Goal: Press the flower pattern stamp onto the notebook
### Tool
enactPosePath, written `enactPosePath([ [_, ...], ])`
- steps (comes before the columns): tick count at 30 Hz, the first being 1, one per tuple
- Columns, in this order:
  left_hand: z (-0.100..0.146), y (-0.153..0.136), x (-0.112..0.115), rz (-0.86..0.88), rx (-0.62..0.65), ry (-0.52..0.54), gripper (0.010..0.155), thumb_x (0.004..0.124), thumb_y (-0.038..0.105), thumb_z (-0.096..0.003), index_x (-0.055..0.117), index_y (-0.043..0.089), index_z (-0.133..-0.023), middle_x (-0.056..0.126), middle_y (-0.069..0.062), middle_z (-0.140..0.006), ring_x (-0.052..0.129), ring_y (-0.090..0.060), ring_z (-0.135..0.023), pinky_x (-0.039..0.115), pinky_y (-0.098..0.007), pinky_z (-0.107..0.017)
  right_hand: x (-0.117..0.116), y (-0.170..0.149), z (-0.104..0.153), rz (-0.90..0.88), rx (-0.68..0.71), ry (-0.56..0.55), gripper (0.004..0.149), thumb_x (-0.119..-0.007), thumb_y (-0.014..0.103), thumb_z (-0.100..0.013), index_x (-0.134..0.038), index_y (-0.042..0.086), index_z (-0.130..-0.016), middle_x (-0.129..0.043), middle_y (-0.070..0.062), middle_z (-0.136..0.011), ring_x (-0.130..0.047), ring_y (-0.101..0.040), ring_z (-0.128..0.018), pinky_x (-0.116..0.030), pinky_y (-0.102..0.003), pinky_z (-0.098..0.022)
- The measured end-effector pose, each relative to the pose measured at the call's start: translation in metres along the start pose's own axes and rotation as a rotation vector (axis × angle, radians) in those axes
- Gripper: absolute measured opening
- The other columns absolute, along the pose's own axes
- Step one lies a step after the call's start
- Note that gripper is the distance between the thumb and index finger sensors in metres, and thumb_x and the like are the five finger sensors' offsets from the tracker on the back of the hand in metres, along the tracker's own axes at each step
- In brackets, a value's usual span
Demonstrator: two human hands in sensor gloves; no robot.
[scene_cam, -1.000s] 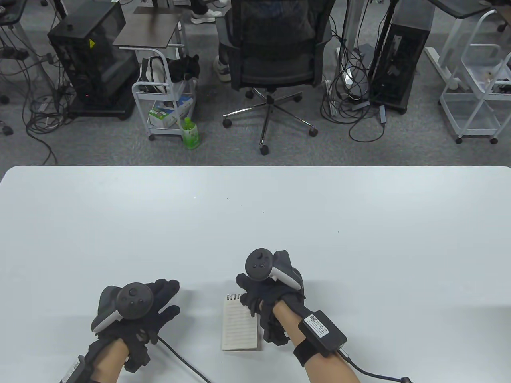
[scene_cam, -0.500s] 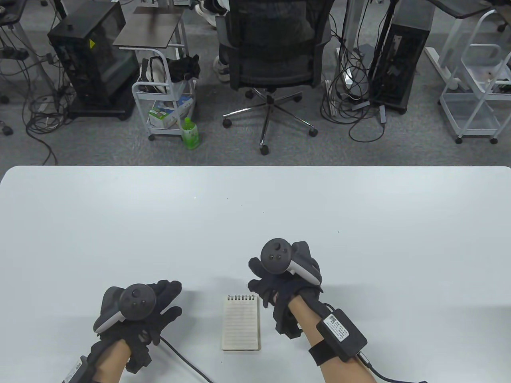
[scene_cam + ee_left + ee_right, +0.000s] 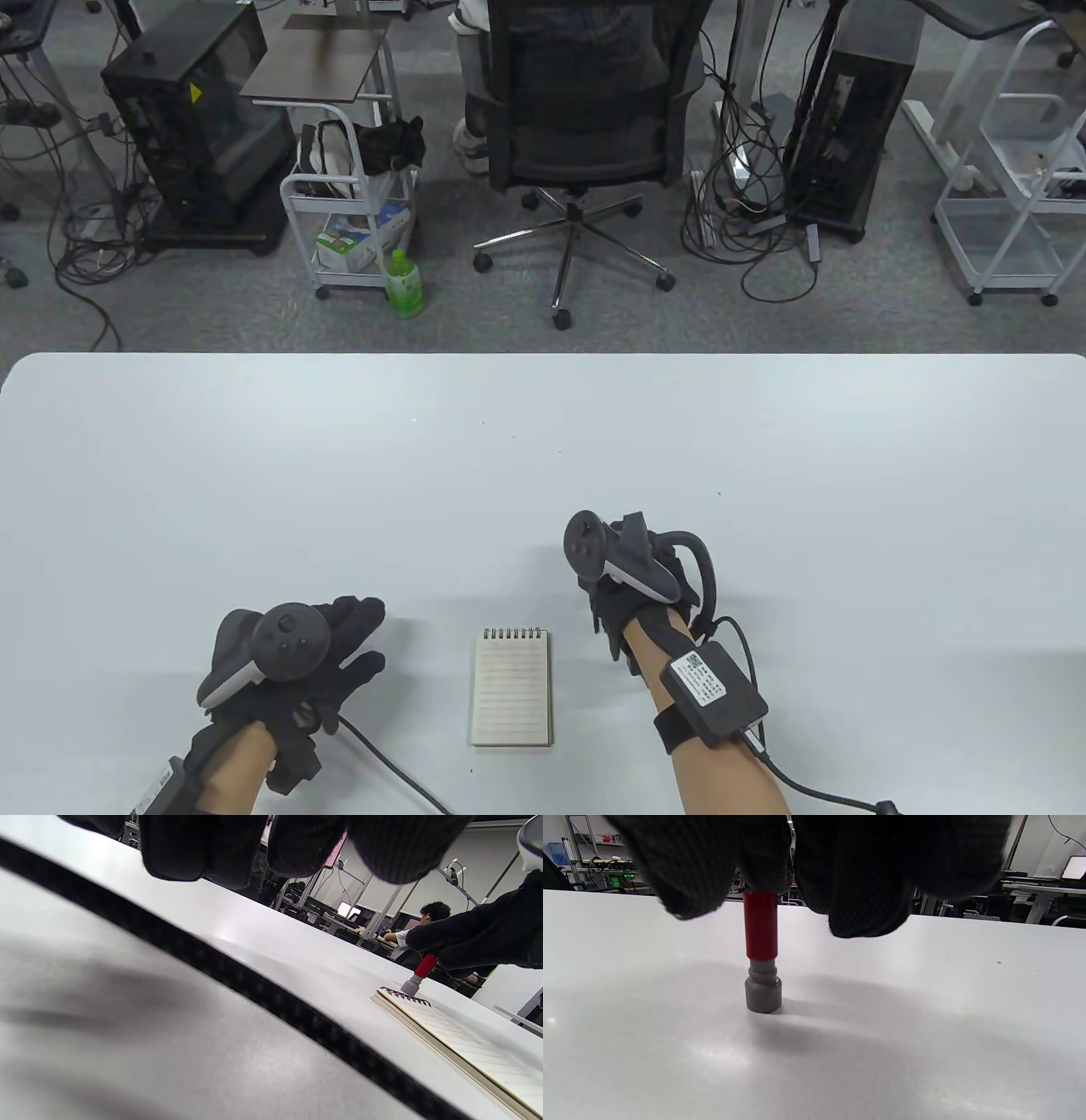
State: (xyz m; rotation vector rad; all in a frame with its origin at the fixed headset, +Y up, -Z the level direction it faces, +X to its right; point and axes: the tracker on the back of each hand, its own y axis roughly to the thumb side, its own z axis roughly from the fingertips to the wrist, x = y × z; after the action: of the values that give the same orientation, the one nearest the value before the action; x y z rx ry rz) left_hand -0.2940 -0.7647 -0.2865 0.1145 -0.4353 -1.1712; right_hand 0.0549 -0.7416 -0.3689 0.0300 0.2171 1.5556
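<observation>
right grip (image 3: 612,594) holds the stamp (image 3: 761,955) upright on bare table (image 3: 764,441) beside the notebook (image 3: 511,688); left grip (image 3: 293,671) lies spread.

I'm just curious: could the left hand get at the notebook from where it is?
Probably yes. The left hand rests on the table beside the notebook, with only bare table between them.

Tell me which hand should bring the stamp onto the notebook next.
The right hand. It already grips the red stamp, which stands on the table just beyond the notebook. The left hand rests flat on the table, left of the notebook, holding nothing.
</observation>
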Motion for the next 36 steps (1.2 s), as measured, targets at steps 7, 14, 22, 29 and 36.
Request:
enactPosePath([
  [7, 0.000, 0.000, 0.000, -0.003, 0.001, -0.003, 0.070, 0.069, 0.052, -0.0436, 0.058, 0.017, -0.103, 0.058, -0.022, -0.107, 0.061, -0.053, -0.095, 0.045, -0.073, -0.062, -0.005, 0.003, -0.002, 0.025, -0.003, -0.056, 0.049, -0.084, 0.030, -0.040, -0.083, 0.019, -0.088, -0.086, -0.016, -0.076, -0.098, -0.033, -0.047, -0.080, -0.045, -0.032],
  [14, -0.001, 0.001, 0.001, -0.008, 0.001, -0.006, 0.070, 0.069, 0.052, -0.0436, 0.058, 0.017, -0.103, 0.059, -0.022, -0.107, 0.062, -0.053, -0.094, 0.046, -0.073, -0.062, -0.004, 0.002, 0.003, 0.078, 0.016, -0.086, 0.048, -0.086, 0.028, -0.038, -0.085, 0.017, -0.085, -0.090, -0.017, -0.071, -0.102, -0.030, -0.042, -0.083, -0.044, -0.030],
  [22, 0.000, 0.000, 0.001, 0.002, -0.004, -0.005, 0.070, 0.069, 0.052, -0.0436, 0.058, 0.017, -0.103, 0.059, -0.022, -0.107, 0.062, -0.053, -0.094, 0.045, -0.073, -0.062, 0.027, -0.011, 0.031, -0.328, 0.072, -0.312, 0.048, -0.087, 0.028, -0.038, -0.085, 0.017, -0.084, -0.091, -0.017, -0.070, -0.103, -0.029, -0.042, -0.085, -0.044, -0.029],
  [29, 0.000, 0.001, 0.001, 0.013, -0.004, 0.003, 0.070, 0.069, 0.053, -0.0434, 0.058, 0.017, -0.103, 0.059, -0.022, -0.107, 0.062, -0.052, -0.094, 0.046, -0.073, -0.062, 0.030, -0.017, 0.064, -0.915, 0.122, -0.368, 0.048, -0.089, 0.027, -0.037, -0.086, 0.016, -0.084, -0.092, -0.017, -0.070, -0.103, -0.029, -0.041, -0.085, -0.043, -0.028],
  [36, 0.001, 0.001, 0.002, 0.028, -0.006, 0.022, 0.070, 0.069, 0.053, -0.0433, 0.058, 0.017, -0.103, 0.060, -0.022, -0.106, 0.064, -0.052, -0.093, 0.047, -0.073, -0.062, 0.000, -0.021, 0.072, -1.184, 0.118, -0.319, 0.048, -0.089, 0.027, -0.037, -0.086, 0.016, -0.084, -0.091, -0.017, -0.070, -0.103, -0.029, -0.041, -0.085, -0.043, -0.028],
])
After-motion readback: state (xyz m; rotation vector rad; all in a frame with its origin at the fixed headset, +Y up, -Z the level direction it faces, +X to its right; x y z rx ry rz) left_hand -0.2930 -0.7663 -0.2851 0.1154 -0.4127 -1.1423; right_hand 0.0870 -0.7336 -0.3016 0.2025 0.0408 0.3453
